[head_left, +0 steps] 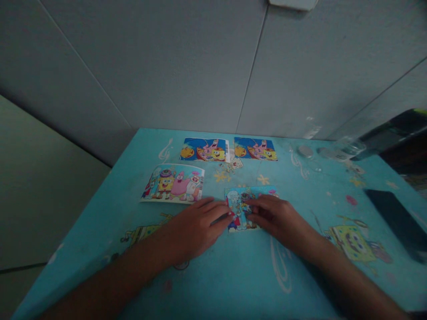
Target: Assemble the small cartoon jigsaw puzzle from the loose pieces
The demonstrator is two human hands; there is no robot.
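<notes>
A cartoon picture (pixel 236 206) lies flat on the table in front of me; fine lines across it look like joins between puzzle pieces. My left hand (pixel 200 224) rests at its left edge, fingers stretched out and their tips touching or just over that edge. Over the right half is my right hand (pixel 275 215), thumb and forefinger bent toward the surface with a gap between their tips. It covers much of that half. I see nothing held in either hand. A matching printed card (pixel 176 182), slightly curled, lies beyond my left hand.
Two blue cartoon pictures, one left (pixel 203 150) and one right (pixel 255 148), lie near the wall. Small loose pieces (pixel 236 163) sit below them. To the right are a round lid (pixel 305 151), clear plastic containers (pixel 347 149) and a dark flat object (pixel 396 222). The tablecloth (pixel 233 284) is printed.
</notes>
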